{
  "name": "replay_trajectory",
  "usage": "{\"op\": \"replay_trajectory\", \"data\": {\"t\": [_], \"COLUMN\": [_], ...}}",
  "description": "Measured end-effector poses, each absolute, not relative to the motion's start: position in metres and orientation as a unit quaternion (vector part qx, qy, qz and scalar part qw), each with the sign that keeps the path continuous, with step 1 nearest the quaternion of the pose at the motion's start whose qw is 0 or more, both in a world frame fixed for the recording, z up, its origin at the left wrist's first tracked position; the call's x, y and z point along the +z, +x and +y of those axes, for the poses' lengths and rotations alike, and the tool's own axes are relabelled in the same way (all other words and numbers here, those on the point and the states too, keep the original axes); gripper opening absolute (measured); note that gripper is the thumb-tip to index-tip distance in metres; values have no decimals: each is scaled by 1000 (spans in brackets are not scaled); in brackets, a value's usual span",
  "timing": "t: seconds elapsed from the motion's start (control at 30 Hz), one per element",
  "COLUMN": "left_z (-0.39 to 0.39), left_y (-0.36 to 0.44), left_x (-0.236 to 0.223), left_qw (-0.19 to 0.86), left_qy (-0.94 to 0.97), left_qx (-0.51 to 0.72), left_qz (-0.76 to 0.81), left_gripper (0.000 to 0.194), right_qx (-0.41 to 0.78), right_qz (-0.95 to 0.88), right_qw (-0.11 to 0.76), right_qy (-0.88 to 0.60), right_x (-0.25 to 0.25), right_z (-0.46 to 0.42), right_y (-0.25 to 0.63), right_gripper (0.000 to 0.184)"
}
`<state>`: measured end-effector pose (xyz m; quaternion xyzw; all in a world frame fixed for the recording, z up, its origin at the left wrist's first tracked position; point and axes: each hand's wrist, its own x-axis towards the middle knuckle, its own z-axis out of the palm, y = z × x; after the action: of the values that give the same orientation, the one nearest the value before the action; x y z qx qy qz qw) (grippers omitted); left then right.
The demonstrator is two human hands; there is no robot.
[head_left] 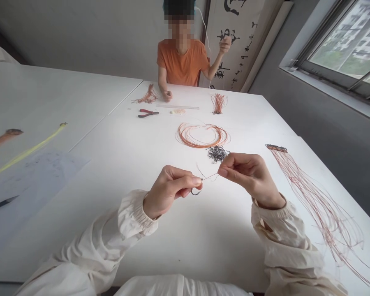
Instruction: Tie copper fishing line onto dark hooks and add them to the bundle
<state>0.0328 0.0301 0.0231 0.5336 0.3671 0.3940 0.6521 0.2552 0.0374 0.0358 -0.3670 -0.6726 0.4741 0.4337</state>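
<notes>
Head view: left hand [168, 192] pinches a tiny dark hook [195, 191]; right hand [249, 179] pinches fine orange thread [210, 177], likely limp, best held close.

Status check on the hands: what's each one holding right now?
Left hand pinching a small dark hook. Right hand pinching thin orange line, running to the hook. Tangle of dark hooks just beyond the right hand.

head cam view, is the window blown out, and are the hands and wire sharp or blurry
In the head view, the window is bright and slightly washed out, though buildings still show; the left hand, right hand and wire look sharp; soft shadow lies below them; wide-angle distortion bows the table edges.
</notes>
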Motion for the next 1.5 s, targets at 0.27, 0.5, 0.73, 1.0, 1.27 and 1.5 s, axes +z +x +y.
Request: {"op": "replay_trajectory", "data": {"t": [0.27, 0.5, 0.73, 1.0, 1.27, 1.5], "left_z": [32, 34, 33, 32, 30, 29], "left_y": [37, 40, 39, 39, 38, 38], "left_x": [29, 28, 26, 22, 22, 27], "left_qw": [748, 781, 772, 714, 717, 720], "left_qy": [409, 361, 386, 436, 447, 472], "left_qx": [356, 340, 335, 383, 381, 361], "left_qz": [383, 378, 378, 391, 376, 359], "left_gripper": [25, 20, 24, 30, 23, 27], "right_qx": [430, 491, 509, 484, 519, 540], "right_qz": [-703, -721, -695, -677, -659, -666], "right_qw": [416, 347, 372, 425, 425, 404], "right_qy": [-385, -345, -344, -357, -340, -318], "right_x": [41, 43, 40, 35, 35, 36], "right_z": [37, 31, 26, 22, 22, 20], "right_y": [258, 239, 231, 226, 228, 228], "right_gripper": [15, 19, 17, 14, 14, 18]}}
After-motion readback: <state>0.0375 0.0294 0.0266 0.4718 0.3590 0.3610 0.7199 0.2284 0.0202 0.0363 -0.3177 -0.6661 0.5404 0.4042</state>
